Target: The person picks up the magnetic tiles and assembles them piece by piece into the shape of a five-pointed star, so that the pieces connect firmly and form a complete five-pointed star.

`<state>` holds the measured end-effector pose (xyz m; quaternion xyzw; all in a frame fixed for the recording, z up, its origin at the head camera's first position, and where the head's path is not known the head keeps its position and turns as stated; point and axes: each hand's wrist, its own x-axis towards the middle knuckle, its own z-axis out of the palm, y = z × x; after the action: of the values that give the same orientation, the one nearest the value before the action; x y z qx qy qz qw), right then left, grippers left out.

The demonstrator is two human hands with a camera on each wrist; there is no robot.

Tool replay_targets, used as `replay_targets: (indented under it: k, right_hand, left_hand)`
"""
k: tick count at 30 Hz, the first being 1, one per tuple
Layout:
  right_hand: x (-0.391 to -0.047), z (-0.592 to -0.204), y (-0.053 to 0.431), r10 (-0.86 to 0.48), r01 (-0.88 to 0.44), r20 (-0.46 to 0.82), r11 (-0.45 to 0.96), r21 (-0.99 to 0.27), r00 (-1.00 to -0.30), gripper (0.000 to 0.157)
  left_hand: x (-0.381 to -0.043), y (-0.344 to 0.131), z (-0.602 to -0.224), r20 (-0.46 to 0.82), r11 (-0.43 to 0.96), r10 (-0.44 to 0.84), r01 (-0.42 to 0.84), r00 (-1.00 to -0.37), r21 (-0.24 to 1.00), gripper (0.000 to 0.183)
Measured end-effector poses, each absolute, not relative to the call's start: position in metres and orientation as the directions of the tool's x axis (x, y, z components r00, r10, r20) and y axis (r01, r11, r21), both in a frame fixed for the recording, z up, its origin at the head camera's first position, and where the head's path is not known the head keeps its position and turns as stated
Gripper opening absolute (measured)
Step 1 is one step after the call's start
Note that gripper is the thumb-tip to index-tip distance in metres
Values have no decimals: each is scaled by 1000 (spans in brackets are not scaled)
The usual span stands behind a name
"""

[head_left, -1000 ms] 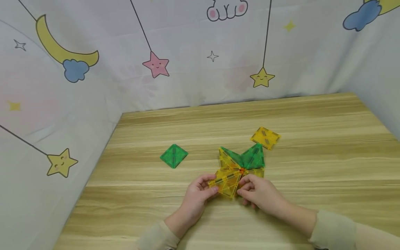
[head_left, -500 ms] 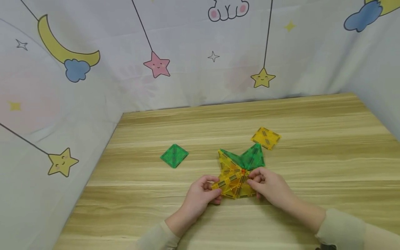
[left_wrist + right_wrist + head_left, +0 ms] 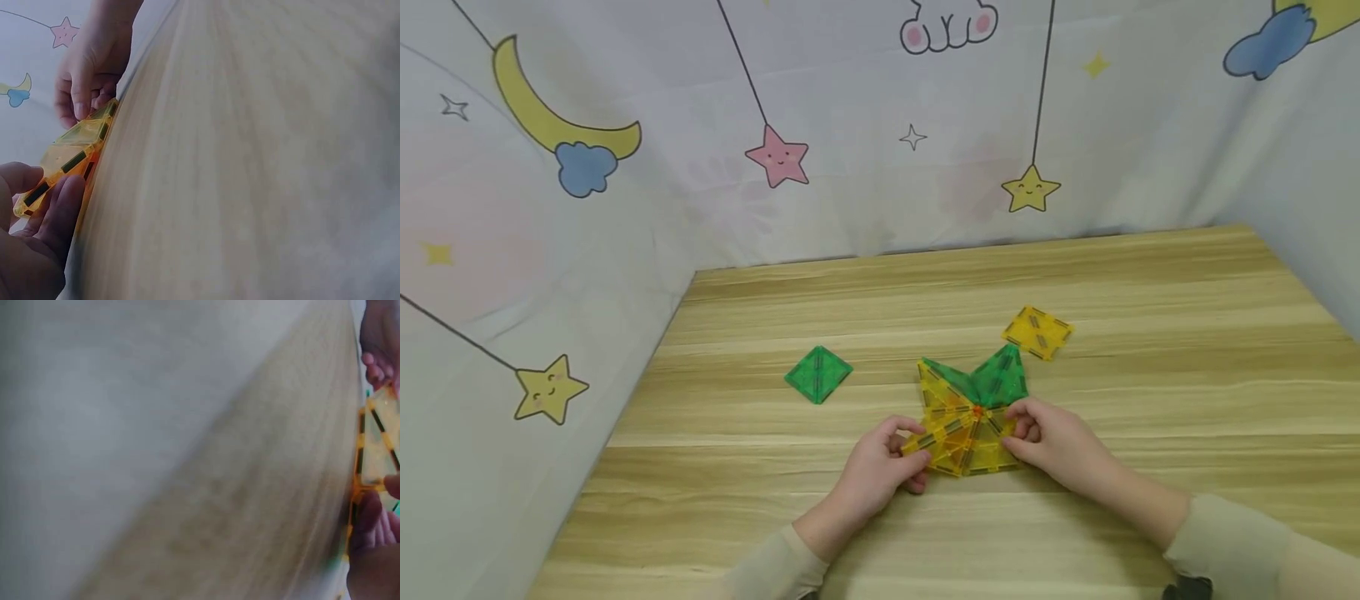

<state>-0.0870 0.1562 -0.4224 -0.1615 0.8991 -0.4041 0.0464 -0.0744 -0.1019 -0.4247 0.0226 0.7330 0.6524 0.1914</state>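
A group of translucent yellow magnetic tiles [image 3: 951, 442] fans out round a small orange-red centre, joined at the back to green triangular tiles [image 3: 997, 379] that rise to points. My left hand [image 3: 880, 458] pinches the left outer corner of the yellow tiles between thumb and fingers; the left wrist view shows the tile edge [image 3: 74, 161] tilted up off the wood there. On the other side, my right hand [image 3: 1060, 442] pinches the right edge of the yellow tiles, its thumb in front and index finger behind.
A green diamond of two triangular tiles [image 3: 818, 375] lies flat at the left. Behind the joined tiles lies a flat yellow square tile [image 3: 1039, 332]. The wooden table [image 3: 760, 517] meets a printed cloth backdrop [image 3: 850, 200] at its far edge.
My right hand has moved right, and the yellow tiles on that side now fan out wide beside the left ones. The left hand keeps its pinch; the joined tiles have shifted slightly.
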Motion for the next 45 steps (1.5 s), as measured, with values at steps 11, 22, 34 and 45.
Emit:
replay_targets:
  k: [11,22,34,45]
  right_hand:
    - [-115,-419,165,-477,-321,26,548,-772,-878,35]
    - [-193,-412,223,-427,-409,67,792,-453,-902,53]
    - [-191,-407,238,-482,-425,-26,794,-435,-876,51]
    - [-182,-408,247,-519,-416,-104,775,-475,-849,73]
  left_hand:
    - [-81,-114,-425,-229,111,228,-209,-946,972,30]
    - [-81,-111,-427,-249,155,243,-215,-938,964,46]
    - [-82,-110,-428,-217,79,173,-206,-961,975,43]
    - [-91,-113,-428,-220,60,108,-214,-970,975,44]
